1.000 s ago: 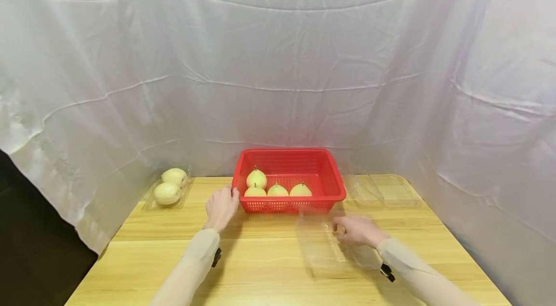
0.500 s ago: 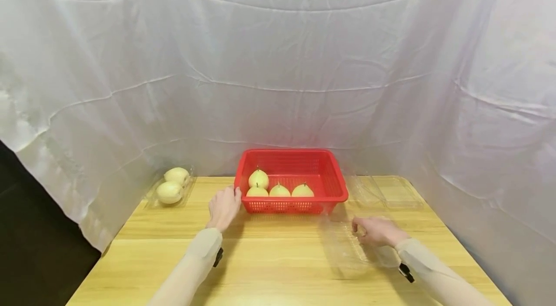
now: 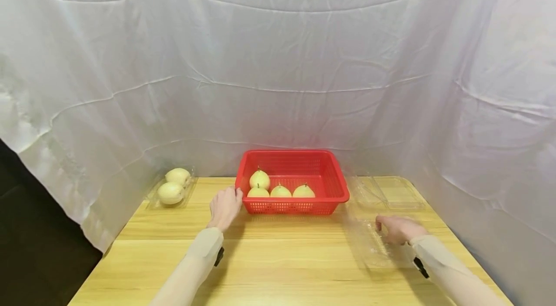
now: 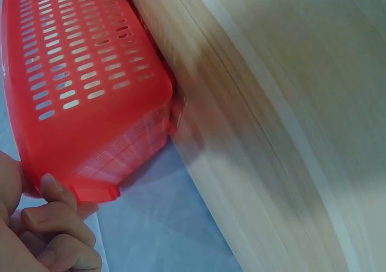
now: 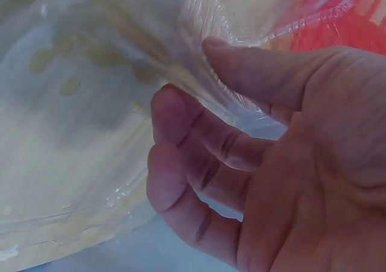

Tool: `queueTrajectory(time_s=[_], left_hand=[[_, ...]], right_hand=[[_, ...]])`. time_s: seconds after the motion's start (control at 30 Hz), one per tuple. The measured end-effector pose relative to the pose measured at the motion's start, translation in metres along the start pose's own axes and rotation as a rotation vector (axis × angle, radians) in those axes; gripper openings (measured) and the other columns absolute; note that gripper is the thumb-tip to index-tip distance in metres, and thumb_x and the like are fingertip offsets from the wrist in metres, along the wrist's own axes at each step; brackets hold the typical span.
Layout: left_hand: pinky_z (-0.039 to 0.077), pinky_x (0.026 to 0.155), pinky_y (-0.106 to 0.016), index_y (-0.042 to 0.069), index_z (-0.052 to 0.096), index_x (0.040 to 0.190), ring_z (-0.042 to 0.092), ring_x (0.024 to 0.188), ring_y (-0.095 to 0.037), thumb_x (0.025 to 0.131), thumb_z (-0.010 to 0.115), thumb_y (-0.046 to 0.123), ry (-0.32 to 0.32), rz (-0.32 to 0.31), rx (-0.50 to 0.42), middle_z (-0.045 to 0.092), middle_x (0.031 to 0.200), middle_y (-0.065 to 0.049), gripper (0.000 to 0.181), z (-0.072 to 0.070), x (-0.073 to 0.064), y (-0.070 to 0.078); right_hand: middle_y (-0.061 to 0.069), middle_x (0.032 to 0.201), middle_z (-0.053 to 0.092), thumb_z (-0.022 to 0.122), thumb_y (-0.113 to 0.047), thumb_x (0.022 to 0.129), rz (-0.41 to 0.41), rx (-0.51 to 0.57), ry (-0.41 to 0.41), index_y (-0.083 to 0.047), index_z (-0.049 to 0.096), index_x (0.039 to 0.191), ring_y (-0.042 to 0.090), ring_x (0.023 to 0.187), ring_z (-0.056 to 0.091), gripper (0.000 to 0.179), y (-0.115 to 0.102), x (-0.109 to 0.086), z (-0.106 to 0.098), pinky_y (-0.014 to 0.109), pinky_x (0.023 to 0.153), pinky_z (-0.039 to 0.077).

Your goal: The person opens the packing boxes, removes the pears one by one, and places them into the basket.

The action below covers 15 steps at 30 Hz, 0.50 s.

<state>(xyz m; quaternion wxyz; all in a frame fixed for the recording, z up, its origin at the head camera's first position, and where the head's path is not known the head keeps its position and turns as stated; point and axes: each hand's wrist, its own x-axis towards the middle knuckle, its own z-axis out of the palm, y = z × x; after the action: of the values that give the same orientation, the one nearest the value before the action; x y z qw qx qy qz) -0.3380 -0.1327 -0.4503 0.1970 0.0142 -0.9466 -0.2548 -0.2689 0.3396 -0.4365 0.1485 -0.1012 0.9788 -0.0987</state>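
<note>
My left hand (image 3: 226, 208) grips the left rim of a red plastic basket (image 3: 299, 206); in the left wrist view the fingers curl at the rim's corner (image 4: 96, 190). Several yellow-green pears (image 3: 281, 191) with stems sit along the basket's front and left side. Over the right part of the table, my right hand (image 3: 400, 229) pinches a thin clear plastic clamshell box (image 3: 377, 241) between thumb and forefinger at its ribbed fold. Seen in the right wrist view, the box (image 5: 208, 18) is see-through and its panels spread around the fingers.
Two pears (image 3: 171, 193) lie in a clear tray (image 3: 187, 190) at the back left of the wooden table (image 3: 269, 267). Another clear clamshell (image 3: 397, 192) lies at the back right. Pale curtains (image 3: 278, 64) hang behind and on both sides.
My right hand has moved to the right with the clear clamshell box, away from the basket's front. The left hand stays on the basket rim.
</note>
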Motion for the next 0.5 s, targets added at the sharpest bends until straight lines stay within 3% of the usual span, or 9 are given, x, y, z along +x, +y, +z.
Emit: queueTrajectory(time_s=[0.17,0.5], left_hand=[[0.040,0.049,-0.039,0.013,0.054,0.065,0.055,0.058,-0.026,0.097,0.046,0.028,-0.006,-0.007,0.003,0.055,0.062,-0.006,0.036,-0.001,0.000,0.000],[0.041,0.050,-0.040,0.013,0.054,0.065,0.055,0.058,-0.026,0.097,0.046,0.029,-0.007,-0.011,0.005,0.055,0.063,-0.007,0.036,-0.002,0.001,0.001]], right_hand=[[0.008,0.087,0.057,0.060,0.007,0.080,0.050,0.001,-0.004,-0.018,0.055,0.105,0.018,0.060,0.047,0.035,0.014,0.001,-0.001,0.027,0.049,0.035],[0.019,0.106,0.059,0.050,0.017,0.070,0.140,0.094,-0.002,-0.015,0.056,0.118,0.008,0.049,0.036,0.058,0.026,-0.003,-0.007,0.019,0.045,0.033]])
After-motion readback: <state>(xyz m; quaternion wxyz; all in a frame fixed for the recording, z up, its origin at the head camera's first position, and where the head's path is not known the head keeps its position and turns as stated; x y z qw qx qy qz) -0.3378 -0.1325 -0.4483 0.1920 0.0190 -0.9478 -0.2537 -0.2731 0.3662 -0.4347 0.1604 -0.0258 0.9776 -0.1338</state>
